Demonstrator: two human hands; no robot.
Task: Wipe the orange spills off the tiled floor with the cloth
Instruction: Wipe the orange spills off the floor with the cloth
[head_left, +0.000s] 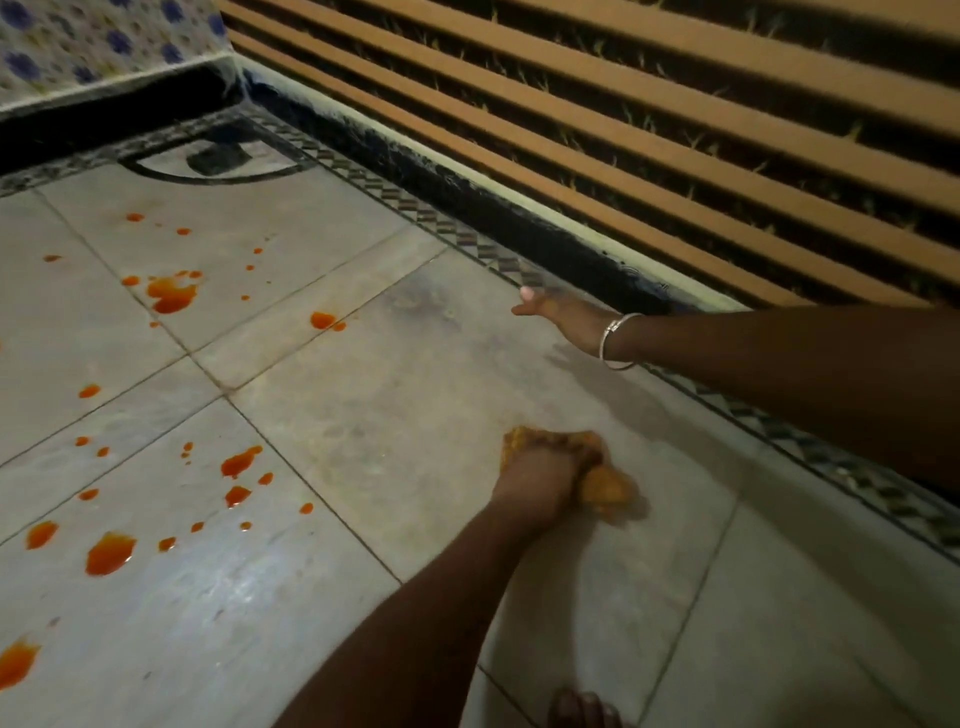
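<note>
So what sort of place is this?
Probably a room in a home, maybe a bedroom: there is a tiled floor with a patterned border, a flower-print fabric like bedding in the corner, and a striped covering along the wall.

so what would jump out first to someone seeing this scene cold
The orange spills scattered across the left half of the tiled floor catch the eye first. Next comes the left hand gripping an orange-stained cloth on the floor near centre. The right hand reaches out open by the striped wall.
</note>
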